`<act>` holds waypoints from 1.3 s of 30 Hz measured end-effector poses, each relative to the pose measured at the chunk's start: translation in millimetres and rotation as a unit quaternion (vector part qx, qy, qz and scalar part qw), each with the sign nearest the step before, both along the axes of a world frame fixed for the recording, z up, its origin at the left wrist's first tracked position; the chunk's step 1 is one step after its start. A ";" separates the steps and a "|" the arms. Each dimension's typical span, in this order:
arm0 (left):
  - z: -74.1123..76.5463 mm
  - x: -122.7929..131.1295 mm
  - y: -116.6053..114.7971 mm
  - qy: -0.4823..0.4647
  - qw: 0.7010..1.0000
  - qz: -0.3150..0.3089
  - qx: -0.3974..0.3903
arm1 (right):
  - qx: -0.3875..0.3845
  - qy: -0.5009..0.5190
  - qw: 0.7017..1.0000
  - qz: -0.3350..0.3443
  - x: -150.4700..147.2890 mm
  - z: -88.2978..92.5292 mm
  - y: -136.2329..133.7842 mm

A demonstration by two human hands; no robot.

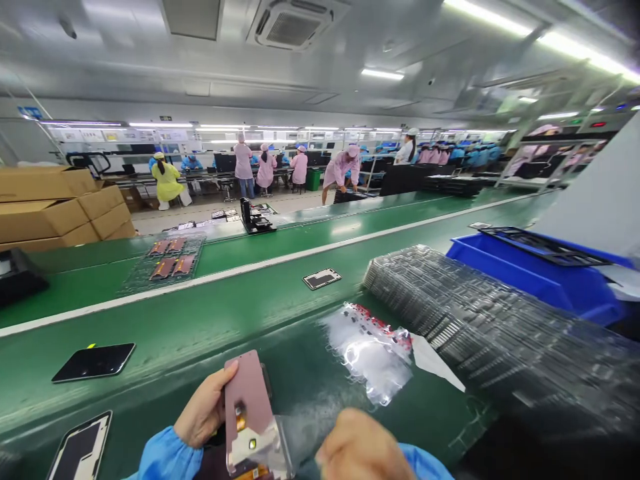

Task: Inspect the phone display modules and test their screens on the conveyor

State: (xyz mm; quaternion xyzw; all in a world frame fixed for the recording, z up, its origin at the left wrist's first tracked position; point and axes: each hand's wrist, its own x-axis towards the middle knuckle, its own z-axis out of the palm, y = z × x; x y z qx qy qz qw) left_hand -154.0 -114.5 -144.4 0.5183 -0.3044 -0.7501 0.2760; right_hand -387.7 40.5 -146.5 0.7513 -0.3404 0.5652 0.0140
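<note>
Left hand (204, 408): closed on the left long edge of the phone display panel (249, 393), with a blue sleeve (167, 457) at the wrist.

Panel position: held off the desk, directly ahead of the left hand, with its pink-toned face up. Long axis runs near to far, the far end leaning slightly left. The left hand is the nearer hand and the only one touching it.

Panel near end: a clear film (267, 445) lies over this end, with a small gold-coloured part (241, 419) showing on the face.

Right hand (363, 448): fingers curled, knuckles up, cut off by the lower frame edge. Whether it holds anything cannot be told. It sits to the right of the panel, just beside the clear film.

Desk: a green conveyor desk (165, 353) runs across the view, divided by a white strip (200, 288).

Near items: a framed panel (80, 448) lies at near left and a black glass panel (93, 362) beyond it. To the right are a crumpled clear bag (367, 353) and a stack of clear plastic trays (500, 327).

Far items: a blue plastic bin (525, 280) carries a black tray (543, 245). A wire rack (170, 263) holds copper-coloured parts.

Room: cardboard boxes (50, 207) stand at far left. Workers in pink gowns (340, 167) stand beyond the desk.
</note>
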 end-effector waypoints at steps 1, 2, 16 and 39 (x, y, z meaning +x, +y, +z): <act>1.4 1.7 -2.9 -0.005 1.000 0.010 0.004 | 0.013 -0.034 0.999 -0.037 -15.7 5.8 -0.7; 3.6 3.5 -4.7 -0.008 1.000 0.020 0.004 | 0.039 -0.072 0.994 -0.075 -33.2 10.4 -3.6; 30.2 -4.3 -3.3 0.021 0.999 0.022 -0.024 | 0.361 -0.253 0.818 -0.370 -199.5 -97.5 -77.9; -37.3 -164.9 -164.5 -0.314 0.844 -0.195 -0.388 | 0.481 -0.584 0.459 0.466 -42.0 -85.2 -122.1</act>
